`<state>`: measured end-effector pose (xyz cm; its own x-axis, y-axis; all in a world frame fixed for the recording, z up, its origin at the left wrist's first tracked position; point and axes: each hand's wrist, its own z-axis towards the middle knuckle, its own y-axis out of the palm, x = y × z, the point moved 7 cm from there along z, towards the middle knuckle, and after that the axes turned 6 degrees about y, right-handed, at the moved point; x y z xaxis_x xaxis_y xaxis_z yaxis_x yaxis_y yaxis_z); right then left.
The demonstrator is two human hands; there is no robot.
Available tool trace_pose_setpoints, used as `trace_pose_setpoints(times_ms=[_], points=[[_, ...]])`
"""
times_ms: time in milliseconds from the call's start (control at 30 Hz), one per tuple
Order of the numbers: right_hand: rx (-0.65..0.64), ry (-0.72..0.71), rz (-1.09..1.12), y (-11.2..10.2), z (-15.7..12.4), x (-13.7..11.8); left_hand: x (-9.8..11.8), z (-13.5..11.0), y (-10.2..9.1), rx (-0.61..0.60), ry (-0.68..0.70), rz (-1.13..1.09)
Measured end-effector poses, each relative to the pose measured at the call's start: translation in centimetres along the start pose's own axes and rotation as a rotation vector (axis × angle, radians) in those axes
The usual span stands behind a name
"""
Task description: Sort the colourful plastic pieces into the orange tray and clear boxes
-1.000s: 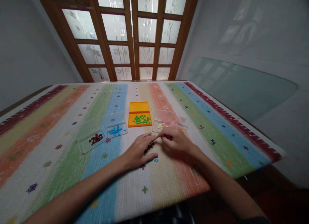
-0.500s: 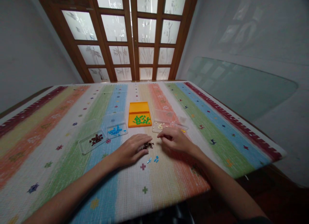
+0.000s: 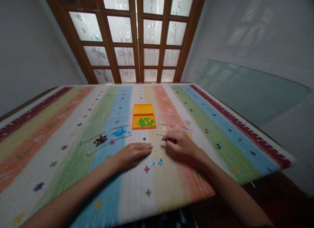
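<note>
My left hand [image 3: 133, 153] lies flat on the striped cloth, fingers stretched out together and pointing right; whatever lies under it is hidden. My right hand [image 3: 181, 144] rests just to its right with the fingers curled in a pinch near the table; what they hold is hidden. A few small blue pieces [image 3: 157, 162] lie loose on the cloth between and in front of my hands. An orange tray [image 3: 143, 109] with green pieces stands beyond them.
Left of the orange tray stand a clear tray of blue pieces [image 3: 120, 132] and a clear tray of dark red pieces [image 3: 96, 142]. A clear tray of pale pieces [image 3: 166, 128] sits right of it. The table's front edge is close to me.
The small heap of dark pieces seen at my left fingertips is no longer visible; my left hand has flattened and drawn slightly left. My right hand has barely moved.
</note>
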<state>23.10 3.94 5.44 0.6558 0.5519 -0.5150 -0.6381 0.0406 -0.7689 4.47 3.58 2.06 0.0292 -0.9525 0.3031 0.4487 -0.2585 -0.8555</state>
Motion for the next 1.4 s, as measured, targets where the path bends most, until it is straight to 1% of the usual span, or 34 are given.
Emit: trace_pose_setpoints(times_ms=[167, 233, 300, 400, 467, 567, 633, 733, 833, 900, 1000, 1100, 1233, 1400], points=[[-0.025, 0.03, 0.006, 0.2, 0.0, 0.1, 0.2, -3.5, -1.5, 0.094, -0.039, 0.083], [-0.037, 0.031, 0.008, 0.2, 0.0, 0.1, 0.3, -4.6, -2.3, 0.132, -0.076, 0.069], [-0.044, 0.035, 0.007, 0.2, 0.0, 0.1, 0.1, -5.4, -3.0, 0.149, -0.127, 0.009], [-0.046, 0.041, 0.007, 0.2, 0.1, 0.1, -0.3, -6.4, -4.1, 0.137, -0.246, -0.057], [-0.046, 0.035, 0.014, 0.1, 0.1, 0.0, -0.5, -7.1, -4.9, 0.112, -0.32, -0.035], [-0.058, 0.039, 0.023, 0.3, 0.0, 0.0, -0.3, -7.9, -5.4, 0.043, -0.357, 0.029], [-0.073, 0.054, 0.024, 0.5, 0.0, 0.1, -0.2, -8.2, -5.3, 0.008, -0.343, 0.071], [-0.09, 0.062, 0.018, 0.7, -0.1, 0.2, -0.4, -8.2, -4.9, 0.006, -0.349, 0.119], [-0.11, 0.064, 0.015, 0.9, -0.1, 0.4, -1.0, -7.6, -4.0, -0.017, -0.403, 0.164], [-0.129, 0.068, 0.021, 1.0, -0.1, 0.4, -0.9, -6.7, -3.4, -0.05, -0.401, 0.221], [-0.143, 0.061, 0.014, 1.1, -0.1, 0.3, -0.1, -5.3, -2.5, -0.109, -0.332, 0.34], [-0.141, 0.048, -0.008, 1.2, -0.2, 0.1, 0.9, -4.6, -1.6, -0.163, -0.268, 0.436], [-0.161, 0.046, -0.014, 1.5, -0.3, 0.1, 2.0, -4.5, -1.0, -0.155, -0.243, 0.482], [-0.171, 0.036, -0.018, 1.6, -0.4, 0.2, 2.2, -5.0, -0.9, -0.161, -0.228, 0.46]])
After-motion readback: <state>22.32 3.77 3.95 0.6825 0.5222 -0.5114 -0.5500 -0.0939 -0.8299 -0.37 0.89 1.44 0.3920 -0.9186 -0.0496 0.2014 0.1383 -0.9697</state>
